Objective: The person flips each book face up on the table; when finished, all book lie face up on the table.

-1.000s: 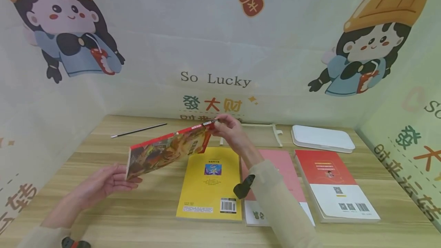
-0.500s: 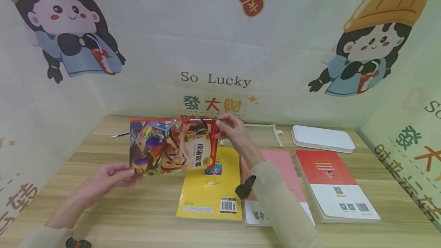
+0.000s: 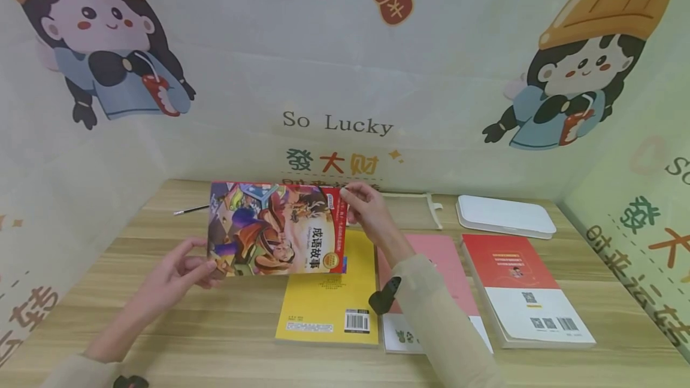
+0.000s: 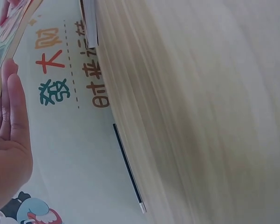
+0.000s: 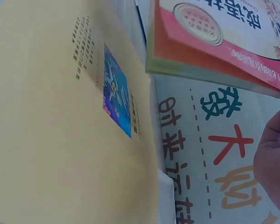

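Observation:
A picture-covered storybook (image 3: 269, 229) with a red strip down its right side is held up, cover toward the head camera, over the desk. My right hand (image 3: 369, 211) pinches its upper right corner, thumb in front. At the lower left corner my left hand (image 3: 185, 268) holds it, thumb at the front and fingers partly hidden behind. In the left wrist view, that hand's fingers (image 4: 11, 107) lie along the edge of the storybook (image 4: 11, 44). The right wrist view shows the storybook's page edges (image 5: 205, 72). Below it lies a yellow book (image 3: 329, 307), its top part covered.
A pink book (image 3: 426, 250) lies beside the yellow one, partly under the right sleeve (image 3: 436, 310). Farther right are a red-and-white book (image 3: 525, 283) and a white case (image 3: 504, 216). A pale-edged mesh pouch (image 3: 412, 211) and a pencil (image 3: 191, 210) lie at the back.
The storybook has turned from a steep slant to face the head camera, its cover now fully visible, and shifted slightly right. The left hand has moved right with it.

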`<state>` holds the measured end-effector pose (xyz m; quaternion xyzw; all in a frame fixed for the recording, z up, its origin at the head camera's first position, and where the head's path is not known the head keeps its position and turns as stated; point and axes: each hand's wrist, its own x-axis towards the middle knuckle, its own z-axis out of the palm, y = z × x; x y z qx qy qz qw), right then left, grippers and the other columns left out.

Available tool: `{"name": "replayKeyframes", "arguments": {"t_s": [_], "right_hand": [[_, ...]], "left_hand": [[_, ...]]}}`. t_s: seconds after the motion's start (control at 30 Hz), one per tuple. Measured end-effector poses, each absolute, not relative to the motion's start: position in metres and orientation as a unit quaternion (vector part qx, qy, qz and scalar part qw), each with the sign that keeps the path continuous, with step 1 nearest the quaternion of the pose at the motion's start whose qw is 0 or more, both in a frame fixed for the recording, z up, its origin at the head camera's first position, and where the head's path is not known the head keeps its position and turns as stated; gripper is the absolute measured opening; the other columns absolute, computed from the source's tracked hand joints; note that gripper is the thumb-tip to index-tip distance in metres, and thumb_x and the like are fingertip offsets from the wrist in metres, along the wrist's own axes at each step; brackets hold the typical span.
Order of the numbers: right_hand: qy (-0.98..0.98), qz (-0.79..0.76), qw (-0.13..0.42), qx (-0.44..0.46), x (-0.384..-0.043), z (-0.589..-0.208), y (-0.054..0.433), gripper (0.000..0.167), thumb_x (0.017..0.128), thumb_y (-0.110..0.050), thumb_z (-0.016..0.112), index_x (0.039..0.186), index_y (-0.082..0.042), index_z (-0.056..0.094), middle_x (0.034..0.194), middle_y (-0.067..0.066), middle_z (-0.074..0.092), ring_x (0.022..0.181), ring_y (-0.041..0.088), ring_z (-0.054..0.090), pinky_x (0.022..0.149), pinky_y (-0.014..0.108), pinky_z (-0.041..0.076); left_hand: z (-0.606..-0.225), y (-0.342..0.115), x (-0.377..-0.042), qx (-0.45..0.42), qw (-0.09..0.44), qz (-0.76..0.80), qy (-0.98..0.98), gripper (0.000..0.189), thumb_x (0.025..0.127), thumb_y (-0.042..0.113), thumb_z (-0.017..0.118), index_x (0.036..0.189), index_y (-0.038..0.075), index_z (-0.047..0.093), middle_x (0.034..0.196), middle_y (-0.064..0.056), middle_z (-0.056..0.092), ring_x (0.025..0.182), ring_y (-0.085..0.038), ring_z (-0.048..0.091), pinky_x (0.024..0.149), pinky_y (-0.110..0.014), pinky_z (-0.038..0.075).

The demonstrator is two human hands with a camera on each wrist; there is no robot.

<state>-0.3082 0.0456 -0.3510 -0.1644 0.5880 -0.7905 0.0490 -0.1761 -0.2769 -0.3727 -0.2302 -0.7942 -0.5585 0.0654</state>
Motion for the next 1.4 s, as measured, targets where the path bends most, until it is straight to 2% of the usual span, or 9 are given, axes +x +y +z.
{"name": "replayKeyframes", "arguments": {"t_s": [0.17,0.37,0.6,0.77,0.93,1.17,1.4], "right_hand": [[0.596,-0.784,0.053,-0.167,-0.304,-0.351,0.044,0.006,0.086,-0.008,0.057,0.090,-0.006,0.052,0.065,-0.002,0.054,0.039,0.007,0.033,0.036,0.017,0.029],[0.625,-0.759,0.049,-0.174,-0.299,-0.354,0.040,0.012,0.086,-0.010,0.058,0.094,-0.004,0.053,0.061,-0.002,0.052,0.039,0.008,0.030,0.037,0.018,0.026],[0.650,-0.738,0.032,-0.178,-0.290,-0.354,0.043,0.021,0.084,-0.013,0.059,0.102,-0.003,0.054,0.060,0.000,0.050,0.040,0.008,0.031,0.038,0.019,0.027],[0.661,-0.732,0.028,-0.162,-0.280,-0.352,0.041,0.026,0.084,-0.013,0.061,0.108,-0.005,0.054,0.071,0.002,0.059,0.042,0.008,0.032,0.040,0.019,0.029],[0.626,-0.766,-0.002,-0.145,-0.271,-0.353,0.036,0.025,0.083,-0.012,0.061,0.107,-0.004,0.055,0.080,0.004,0.062,0.043,0.007,0.034,0.041,0.018,0.030],[0.601,-0.787,-0.039,-0.132,-0.264,-0.355,0.033,0.024,0.081,-0.010,0.062,0.103,-0.003,0.056,0.077,0.002,0.062,0.042,0.006,0.031,0.038,0.016,0.025],[0.608,-0.782,-0.024,-0.135,-0.257,-0.359,0.031,0.029,0.081,-0.009,0.062,0.109,-0.008,0.053,0.078,0.002,0.060,0.041,0.006,0.033,0.039,0.017,0.029]], "left_hand": [[-0.371,-0.276,-0.175,-0.235,0.070,-0.594,-0.766,0.020,0.090,-0.006,0.043,0.109,-0.001,0.041,0.079,-0.014,0.065,0.066,-0.028,0.063,0.058,-0.034,0.052],[-0.368,-0.275,-0.174,-0.235,0.058,-0.655,-0.716,0.024,0.090,-0.007,0.041,0.107,0.009,0.044,0.082,-0.008,0.066,0.069,-0.024,0.064,0.061,-0.032,0.052],[-0.368,-0.274,-0.173,-0.198,0.054,-0.659,-0.723,0.022,0.091,-0.001,0.043,0.108,0.013,0.044,0.083,-0.006,0.066,0.069,-0.023,0.063,0.068,-0.028,0.051],[-0.370,-0.272,-0.175,-0.184,0.057,-0.681,-0.707,0.024,0.091,0.000,0.044,0.110,0.014,0.044,0.086,-0.004,0.067,0.072,-0.022,0.064,0.072,-0.026,0.050],[-0.372,-0.268,-0.178,-0.188,0.068,-0.700,-0.686,0.025,0.091,-0.002,0.042,0.110,0.015,0.044,0.086,-0.004,0.067,0.072,-0.020,0.064,0.071,-0.026,0.050],[-0.370,-0.261,-0.177,-0.185,0.077,-0.721,-0.663,0.025,0.091,-0.004,0.041,0.109,0.013,0.043,0.085,-0.004,0.067,0.071,-0.018,0.064,0.070,-0.026,0.051],[-0.371,-0.258,-0.176,-0.194,0.063,-0.751,-0.628,0.024,0.092,-0.005,0.039,0.110,0.012,0.041,0.087,-0.007,0.066,0.074,-0.018,0.064,0.069,-0.028,0.051]]}}
